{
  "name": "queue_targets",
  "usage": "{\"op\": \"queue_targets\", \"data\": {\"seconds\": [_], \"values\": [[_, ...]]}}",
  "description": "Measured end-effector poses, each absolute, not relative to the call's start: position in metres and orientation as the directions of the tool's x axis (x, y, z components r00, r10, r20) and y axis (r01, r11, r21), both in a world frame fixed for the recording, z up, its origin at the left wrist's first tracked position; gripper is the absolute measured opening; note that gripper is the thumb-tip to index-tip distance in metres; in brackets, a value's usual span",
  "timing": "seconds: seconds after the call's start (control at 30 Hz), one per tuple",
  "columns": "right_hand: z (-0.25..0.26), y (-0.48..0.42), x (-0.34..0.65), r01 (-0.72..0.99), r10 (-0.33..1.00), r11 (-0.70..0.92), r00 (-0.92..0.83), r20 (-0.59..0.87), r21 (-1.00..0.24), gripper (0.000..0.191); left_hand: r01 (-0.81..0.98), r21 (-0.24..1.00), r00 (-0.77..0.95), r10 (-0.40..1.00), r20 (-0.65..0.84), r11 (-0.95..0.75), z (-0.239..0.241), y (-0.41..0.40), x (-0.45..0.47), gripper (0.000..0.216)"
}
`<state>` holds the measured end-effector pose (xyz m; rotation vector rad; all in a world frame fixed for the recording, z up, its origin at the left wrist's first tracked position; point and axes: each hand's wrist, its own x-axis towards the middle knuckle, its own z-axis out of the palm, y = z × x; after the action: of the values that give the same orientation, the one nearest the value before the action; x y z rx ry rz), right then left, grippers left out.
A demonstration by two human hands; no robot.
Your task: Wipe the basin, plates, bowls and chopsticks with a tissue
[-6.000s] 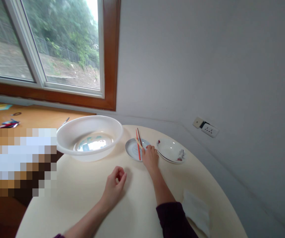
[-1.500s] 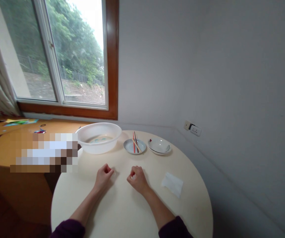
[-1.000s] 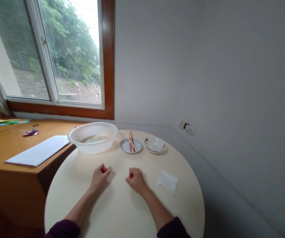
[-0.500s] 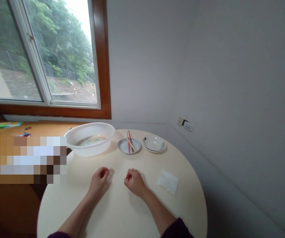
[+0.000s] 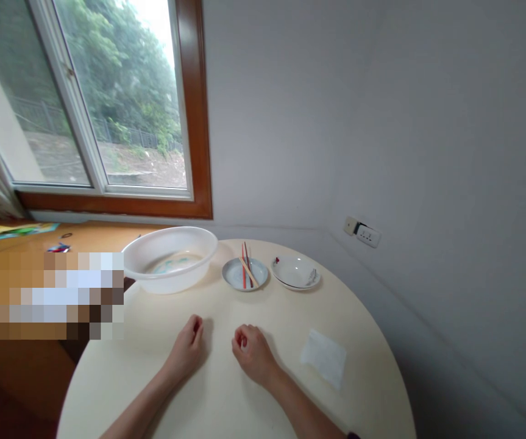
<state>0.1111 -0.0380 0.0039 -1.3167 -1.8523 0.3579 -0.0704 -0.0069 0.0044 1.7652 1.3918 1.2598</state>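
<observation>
Both my hands rest on the round cream table (image 5: 226,396). My left hand (image 5: 187,346) lies with its fingers curled into a loose fist, nothing visible in it. My right hand (image 5: 250,353) lies beside it, also loosely curled and holding nothing. Beyond them stand a large clear plastic basin (image 5: 170,258) with a little water, a small grey-blue plate (image 5: 235,277) with several chopsticks (image 5: 246,272) across it, and a white shallow dish (image 5: 295,272). A white folded tissue (image 5: 323,356) lies to the right of my right hand.
A wooden desk (image 5: 20,244) adjoins the table on the left, with papers and small items on it. A wood-framed window (image 5: 107,103) is behind it. A wall socket (image 5: 363,232) sits on the grey wall to the right.
My right hand left the chopsticks on the plate and drew back to the table near my left hand. Since then both hands stay put; only the view shifts slightly.
</observation>
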Motion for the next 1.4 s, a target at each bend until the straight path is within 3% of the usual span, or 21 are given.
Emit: {"op": "queue_targets", "data": {"seconds": [0.3,0.63,0.9,1.4], "values": [[0.004,-0.036,0.11,0.618,0.889,0.393,-0.065,0.454,-0.681,0.012,0.457,0.856,0.054,0.968,0.244,-0.242,0.01,-0.01,-0.069,0.007],[0.006,-0.036,0.11,0.612,0.894,0.384,-0.059,0.444,-0.692,0.016,0.422,0.86,0.048,0.955,0.293,-0.285,0.008,-0.011,-0.076,0.013],[0.005,-0.031,0.112,0.524,0.87,0.425,-0.013,0.492,-0.738,0.015,0.346,0.918,-0.004,0.979,0.206,-0.192,0.01,-0.012,-0.076,0.015],[-0.003,-0.031,0.113,0.596,0.891,0.387,-0.047,0.451,-0.704,0.031,0.364,0.921,-0.015,0.988,0.155,-0.139,0.015,-0.016,-0.07,0.015]]}}
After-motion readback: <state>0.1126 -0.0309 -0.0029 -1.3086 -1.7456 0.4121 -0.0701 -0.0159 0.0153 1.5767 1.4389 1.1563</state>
